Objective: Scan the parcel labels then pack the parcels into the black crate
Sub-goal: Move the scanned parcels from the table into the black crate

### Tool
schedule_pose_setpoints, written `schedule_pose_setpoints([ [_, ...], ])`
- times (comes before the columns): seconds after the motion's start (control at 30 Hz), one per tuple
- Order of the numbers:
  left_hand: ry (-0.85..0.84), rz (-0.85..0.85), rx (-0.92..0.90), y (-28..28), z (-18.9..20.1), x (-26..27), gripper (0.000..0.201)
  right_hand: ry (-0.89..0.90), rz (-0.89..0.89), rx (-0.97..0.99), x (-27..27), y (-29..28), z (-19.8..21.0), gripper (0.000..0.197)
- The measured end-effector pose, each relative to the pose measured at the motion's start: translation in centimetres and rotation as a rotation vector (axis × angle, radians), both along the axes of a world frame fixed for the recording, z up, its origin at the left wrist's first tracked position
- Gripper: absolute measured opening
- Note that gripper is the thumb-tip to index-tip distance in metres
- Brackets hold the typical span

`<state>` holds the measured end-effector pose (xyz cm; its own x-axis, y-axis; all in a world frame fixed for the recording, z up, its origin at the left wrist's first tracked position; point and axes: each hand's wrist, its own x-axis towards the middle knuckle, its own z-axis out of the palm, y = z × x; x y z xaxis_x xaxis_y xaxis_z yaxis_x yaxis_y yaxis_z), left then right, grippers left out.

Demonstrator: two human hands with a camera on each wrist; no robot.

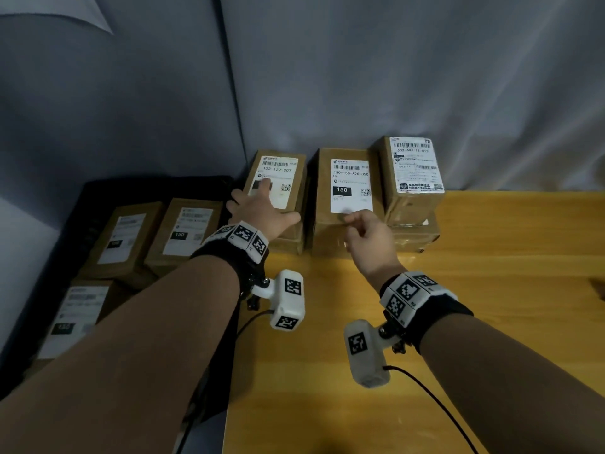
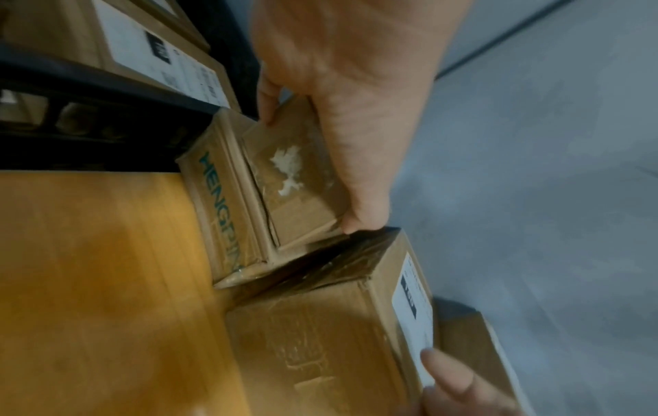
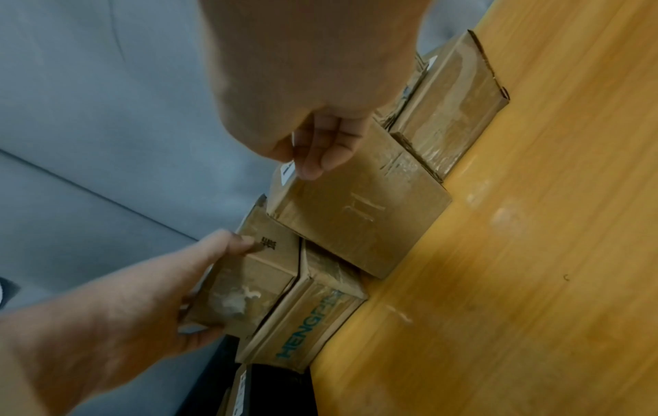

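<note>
The left hand (image 1: 262, 208) clasps the small brown labelled carton (image 1: 278, 181) atop another at the wooden table's (image 1: 491, 290) back edge; the right hand (image 1: 366, 231), loosely curled, holds nothing; a hasty lift could drag the lower carton (image 2: 221, 214).

- Brown cardboard parcels (image 1: 347, 231), some sealed with glossy clear tape
- White paper labels (image 1: 350, 185), matt
- Smooth, faintly shiny wooden table (image 1: 458, 322)
- Grey cloth backdrop (image 1: 393, 77)

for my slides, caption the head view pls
Left hand grips the 122 parcel beside the black crate; right hand touches the 150 parcel.
</note>
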<state>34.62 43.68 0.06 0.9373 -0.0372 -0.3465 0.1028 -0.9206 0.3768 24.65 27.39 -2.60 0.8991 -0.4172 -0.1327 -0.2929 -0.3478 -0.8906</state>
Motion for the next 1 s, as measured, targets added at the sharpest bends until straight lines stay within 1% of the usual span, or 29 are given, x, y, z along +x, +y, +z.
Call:
schedule_pose_setpoints([
  [0.1, -0.035, 0.048, -0.108, 1.9, 0.7, -0.6, 0.098, -0.027, -0.016, 0.008, -0.3, 0.6, 0.2, 0.015],
  [0.23, -0.076, 0.052, -0.251, 5.1, 2.0, -1.7, 0.098, -0.037, -0.005, 0.049, -0.2, 2.9, 1.4, 0.012],
  [0.37, -0.109, 0.069, -0.353, 9.0, 3.2, -3.1, 0.094, -0.018, 0.017, 0.135, 0.2, 7.2, 2.7, 0.020],
  [0.47, -0.097, 0.079, -0.314, 13.1, 3.6, -4.0, 0.095, -0.018, 0.014, 0.172, 0.4, 11.2, 3.2, 0.021],
  [0.57, -0.062, 0.111, -0.253, 17.8, 3.5, -5.0, 0.097, 0.012, 0.028, 0.208, 0.2, 15.2, 3.0, 0.018],
  [0.67, -0.022, 0.171, -0.183, 22.4, 2.8, -6.3, 0.097, 0.056, 0.066, 0.215, -0.4, 19.0, 1.8, 0.017],
  [0.77, 0.060, 0.197, -0.133, 26.3, 1.6, -7.5, 0.104, 0.113, 0.092, 0.215, -1.3, 22.1, 0.6, 0.019],
  [0.87, 0.131, 0.168, -0.131, 28.9, 0.2, -8.4, 0.105, 0.174, 0.100, 0.261, -2.2, 24.4, -0.3, 0.019],
  [0.93, 0.189, 0.133, -0.134, 30.1, -0.7, -8.8, 0.101, 0.202, 0.113, 0.274, -2.8, 25.8, -0.7, 0.017],
  [1.0, 0.241, 0.091, -0.093, 31.0, -1.7, -9.1, 0.098, 0.221, 0.120, 0.264, -3.3, 26.8, -1.3, 0.016],
])
